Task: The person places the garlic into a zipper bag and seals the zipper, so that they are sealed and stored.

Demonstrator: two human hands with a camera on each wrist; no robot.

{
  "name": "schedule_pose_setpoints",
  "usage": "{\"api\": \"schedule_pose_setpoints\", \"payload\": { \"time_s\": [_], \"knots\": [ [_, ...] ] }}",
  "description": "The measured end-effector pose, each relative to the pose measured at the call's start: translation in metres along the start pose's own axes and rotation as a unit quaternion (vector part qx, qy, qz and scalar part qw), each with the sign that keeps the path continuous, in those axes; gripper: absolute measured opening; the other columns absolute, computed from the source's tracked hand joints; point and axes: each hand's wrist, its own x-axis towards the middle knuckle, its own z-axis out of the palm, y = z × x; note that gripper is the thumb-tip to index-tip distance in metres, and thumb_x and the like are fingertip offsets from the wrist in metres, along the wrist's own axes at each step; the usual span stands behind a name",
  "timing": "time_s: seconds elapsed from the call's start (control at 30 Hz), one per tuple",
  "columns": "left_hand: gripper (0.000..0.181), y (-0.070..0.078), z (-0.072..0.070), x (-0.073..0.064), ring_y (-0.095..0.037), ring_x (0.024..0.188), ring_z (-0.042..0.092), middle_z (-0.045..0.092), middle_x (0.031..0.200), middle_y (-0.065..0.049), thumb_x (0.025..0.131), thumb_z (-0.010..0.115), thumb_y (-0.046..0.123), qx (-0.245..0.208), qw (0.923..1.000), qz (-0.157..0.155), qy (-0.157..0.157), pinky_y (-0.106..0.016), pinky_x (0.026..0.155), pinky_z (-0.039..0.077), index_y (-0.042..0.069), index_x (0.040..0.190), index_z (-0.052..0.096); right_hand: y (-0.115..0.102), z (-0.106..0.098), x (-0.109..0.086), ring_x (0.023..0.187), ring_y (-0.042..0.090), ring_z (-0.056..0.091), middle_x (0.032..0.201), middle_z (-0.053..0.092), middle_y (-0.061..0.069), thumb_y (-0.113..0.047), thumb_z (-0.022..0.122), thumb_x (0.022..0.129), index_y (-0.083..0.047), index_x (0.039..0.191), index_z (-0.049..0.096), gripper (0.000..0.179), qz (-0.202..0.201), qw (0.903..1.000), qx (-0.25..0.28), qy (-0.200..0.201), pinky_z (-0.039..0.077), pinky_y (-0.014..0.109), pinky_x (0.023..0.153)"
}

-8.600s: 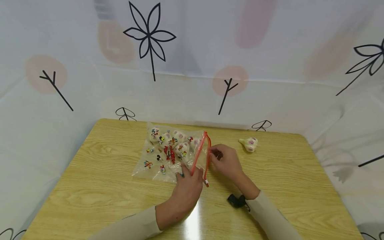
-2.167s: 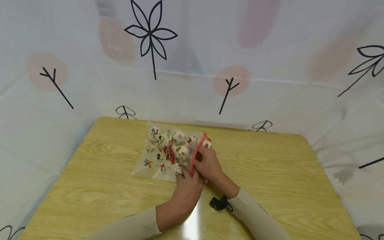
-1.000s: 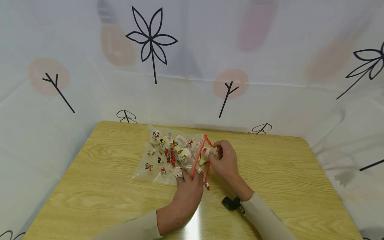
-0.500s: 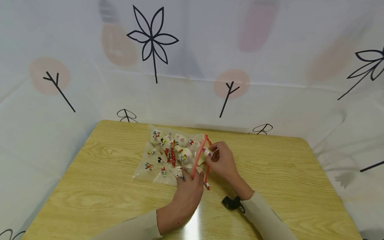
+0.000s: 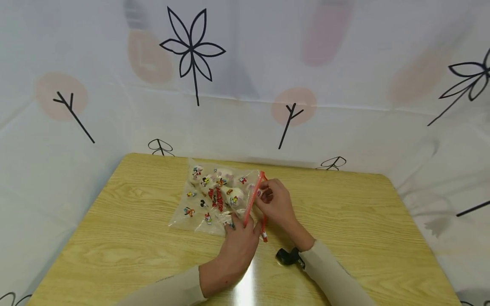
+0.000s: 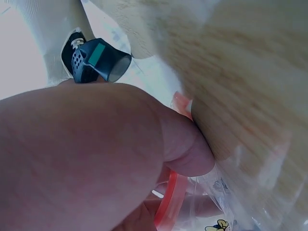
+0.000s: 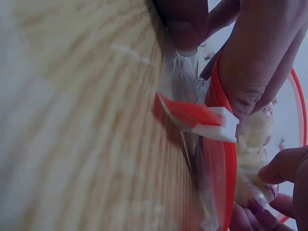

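Note:
A clear zip bag (image 5: 197, 199) with coloured cartoon prints and a red zip strip lies at the middle of the table, several garlic bulbs (image 5: 233, 195) inside it. My left hand (image 5: 239, 244) pinches the near edge of the bag beside the red strip; in the right wrist view its thumb (image 7: 183, 36) lies against the plastic. My right hand (image 5: 276, 203) is at the bag's mouth, its fingers round a garlic bulb (image 7: 252, 185), mostly hidden by the hand in the head view. The mouth stands apart, with the white zip slider (image 7: 224, 127) at its near end.
The wooden table (image 5: 126, 238) reaches to a white patterned cloth (image 5: 237, 127) hung behind and at both sides. A black wrist camera (image 5: 288, 256) sits on my right wrist, close above the tabletop.
The garlic bulb that lay on the table at right is in my right hand, which has moved left into the bag's mouth within the last half second. My left hand stays in place.

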Motion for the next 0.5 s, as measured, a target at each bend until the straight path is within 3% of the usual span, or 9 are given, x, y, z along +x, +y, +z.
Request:
{"api": "schedule_pose_setpoints", "payload": {
  "time_s": [0.33, 0.5],
  "knots": [
    [0.036, 0.003, 0.001, 0.002, -0.047, 0.109, 0.071, 0.066, 0.121, -0.013, 0.104, 0.064, 0.023, 0.003, 1.0000, -0.004, 0.006, -0.050, 0.071, 0.064, 0.022, 0.139, 0.068, -0.001, 0.012, 0.011, 0.084, 0.024, 0.074, 0.100, 0.073, 0.008, -0.012, 0.083, 0.092, -0.007, 0.108, 0.079, 0.017, 0.008, 0.9993, -0.019, 0.031, 0.064, 0.038, 0.072],
    [0.030, 0.007, 0.003, 0.004, -0.047, 0.104, 0.071, 0.068, 0.114, -0.010, 0.101, 0.065, 0.023, 0.011, 0.9989, -0.023, 0.041, -0.050, 0.066, 0.063, 0.020, 0.130, 0.070, 0.000, 0.015, 0.013, 0.086, 0.025, 0.076, 0.103, 0.075, 0.009, -0.011, 0.081, 0.093, -0.006, 0.108, 0.080, 0.015, 0.007, 0.9992, -0.022, 0.032, 0.064, 0.041, 0.073]
  ]
}}
